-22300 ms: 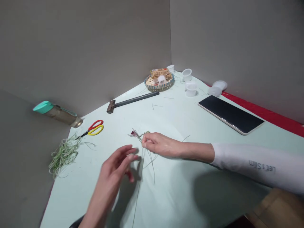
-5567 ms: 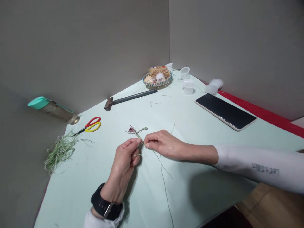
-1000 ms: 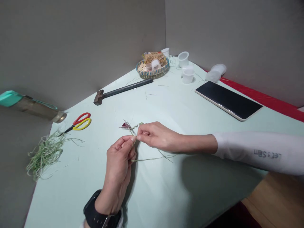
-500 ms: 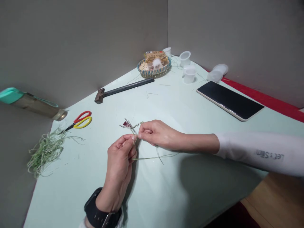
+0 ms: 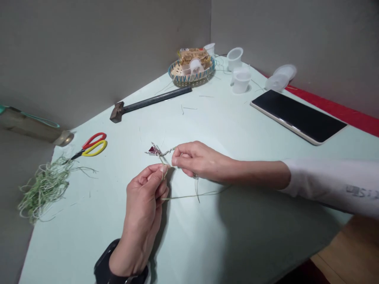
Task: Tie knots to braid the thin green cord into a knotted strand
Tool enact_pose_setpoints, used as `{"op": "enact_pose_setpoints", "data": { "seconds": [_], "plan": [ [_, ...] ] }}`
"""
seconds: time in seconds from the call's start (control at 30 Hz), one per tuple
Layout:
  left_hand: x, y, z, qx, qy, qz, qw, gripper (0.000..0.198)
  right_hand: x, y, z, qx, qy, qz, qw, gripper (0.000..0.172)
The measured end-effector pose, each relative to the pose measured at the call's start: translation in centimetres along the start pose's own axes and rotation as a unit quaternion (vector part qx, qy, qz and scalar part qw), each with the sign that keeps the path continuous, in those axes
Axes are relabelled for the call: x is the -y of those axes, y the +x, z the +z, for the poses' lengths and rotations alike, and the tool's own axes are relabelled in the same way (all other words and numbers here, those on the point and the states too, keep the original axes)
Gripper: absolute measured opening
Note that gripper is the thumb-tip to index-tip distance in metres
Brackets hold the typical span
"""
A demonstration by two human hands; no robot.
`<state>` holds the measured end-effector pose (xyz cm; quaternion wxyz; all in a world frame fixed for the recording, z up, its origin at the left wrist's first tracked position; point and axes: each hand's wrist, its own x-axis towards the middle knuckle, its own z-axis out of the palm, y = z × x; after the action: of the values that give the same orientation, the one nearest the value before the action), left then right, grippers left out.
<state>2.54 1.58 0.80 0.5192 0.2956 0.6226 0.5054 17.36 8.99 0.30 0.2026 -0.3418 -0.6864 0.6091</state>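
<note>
The left hand pinches a grass strand between thumb and forefinger, and the right hand's fingers sit together just beside it. A woven grass piece lies at eleven o'clock from them.

Earlier the left hand was open in the air, but now its fingers are closed and pinch a thin pale-green grass strand. The long loose strand, which before was hanging down toward the person, now lies sideways, going right from just below these fingers.
</note>
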Motion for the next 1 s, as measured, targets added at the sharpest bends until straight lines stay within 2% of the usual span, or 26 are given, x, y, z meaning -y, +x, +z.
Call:
{"op": "enact_pose_setpoints", "data": {
  "seconds": [0.23, 0.43, 0.63, 1.0],
  "plan": [
    [-0.2, 0.0, 0.1, -0.021, -0.014, -0.036, 0.999, 0.01, -0.2, 0.1, -0.2, 0.012, -0.003, 0.028, 1.0, 0.018],
    [-0.3, 0.0, 0.0, -0.032, -0.011, -0.061, 0.998, 0.008, 0.1, -0.2, 0.1, -0.002, -0.118, -0.033, 0.993, 0.018],
    [-0.3, -0.2, -0.1, -0.044, 0.006, -0.083, 0.996, 0.006, 0.5, -1.0, -0.1, 0.015, -0.158, -0.019, 0.987, 0.015],
    [-0.1, 0.0, -0.1, -0.056, 0.022, -0.065, 0.996, 0.005, 1.0, -0.9, -0.4, 0.036, -0.169, 0.001, 0.985, 0.01]
  ]
}}
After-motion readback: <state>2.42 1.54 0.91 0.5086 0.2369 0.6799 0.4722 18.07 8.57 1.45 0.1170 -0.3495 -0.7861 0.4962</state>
